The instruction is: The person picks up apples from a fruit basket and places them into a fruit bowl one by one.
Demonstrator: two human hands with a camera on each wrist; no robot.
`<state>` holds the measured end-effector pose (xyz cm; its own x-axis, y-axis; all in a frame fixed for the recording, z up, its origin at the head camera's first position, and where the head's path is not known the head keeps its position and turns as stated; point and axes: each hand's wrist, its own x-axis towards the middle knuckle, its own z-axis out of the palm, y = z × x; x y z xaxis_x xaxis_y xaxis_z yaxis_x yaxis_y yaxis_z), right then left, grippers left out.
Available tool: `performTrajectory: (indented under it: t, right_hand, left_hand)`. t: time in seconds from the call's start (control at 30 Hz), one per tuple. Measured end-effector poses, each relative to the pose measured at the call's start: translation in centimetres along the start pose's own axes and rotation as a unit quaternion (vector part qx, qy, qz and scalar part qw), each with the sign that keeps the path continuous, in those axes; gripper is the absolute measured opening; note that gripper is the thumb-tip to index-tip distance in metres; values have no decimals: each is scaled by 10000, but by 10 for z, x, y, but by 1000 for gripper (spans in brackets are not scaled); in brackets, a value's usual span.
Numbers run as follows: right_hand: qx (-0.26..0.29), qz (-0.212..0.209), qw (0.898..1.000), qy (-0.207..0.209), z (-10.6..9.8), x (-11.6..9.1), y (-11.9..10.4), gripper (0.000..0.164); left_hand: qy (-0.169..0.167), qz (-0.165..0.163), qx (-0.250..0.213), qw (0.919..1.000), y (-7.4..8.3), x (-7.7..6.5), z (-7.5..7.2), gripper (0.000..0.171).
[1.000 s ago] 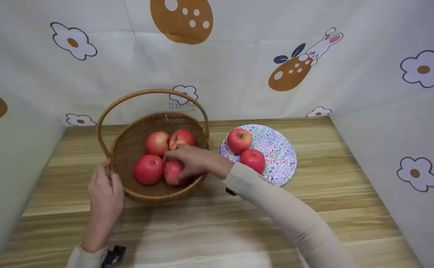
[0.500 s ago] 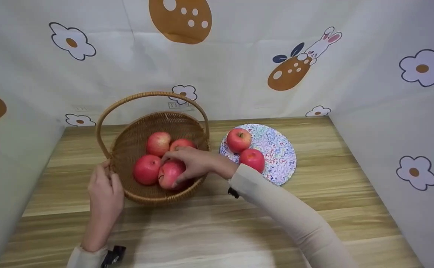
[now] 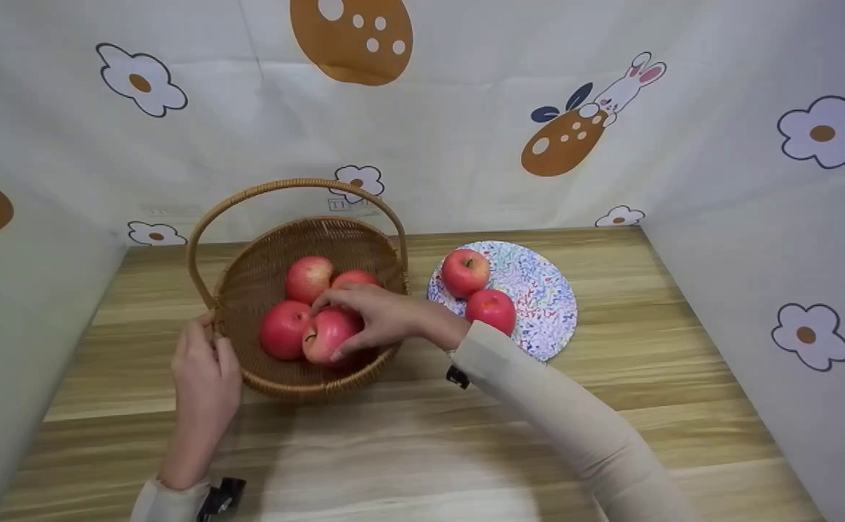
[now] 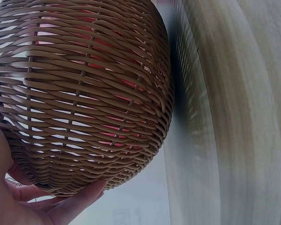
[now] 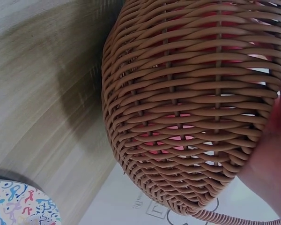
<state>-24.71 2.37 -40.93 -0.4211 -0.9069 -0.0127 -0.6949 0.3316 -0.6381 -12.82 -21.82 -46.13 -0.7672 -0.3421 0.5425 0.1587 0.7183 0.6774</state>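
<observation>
A wicker basket (image 3: 299, 390) with a tall arched handle stands on the left of the table, several red apples inside. My left hand (image 3: 206, 377) holds the basket's left rim near the foot of the handle, and its fingers (image 4: 82, 199) lie along the weave in the left wrist view. Reaching over the right rim, my right hand (image 3: 386, 317) grips a red apple (image 3: 326, 338) between thumb and fingers. That apple overlaps a darker red apple (image 3: 281, 330) at its left. Behind are a yellowish-red apple (image 3: 310, 279) and another apple (image 3: 356, 278), partly hidden by my right hand.
Right of the basket lies a round, multicoloured patterned plate (image 3: 545, 304). On its left side sit an apple with a stem (image 3: 466, 272) and a second apple (image 3: 491, 310). The wood-grain table (image 3: 393, 449) is bounded by printed cloth walls (image 3: 458, 145).
My right hand has turned the gripped apple and shifted it slightly left, so its stem now faces left. The left hand stays on the rim.
</observation>
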Motion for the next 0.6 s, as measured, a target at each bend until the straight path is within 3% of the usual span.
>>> performTrajectory:
  t: [0.6]
  right_hand:
    - [310,-171,9979,536,0,-8,-1,57]
  left_hand:
    - [-12,-91,-10,10000,0,-1,0,34]
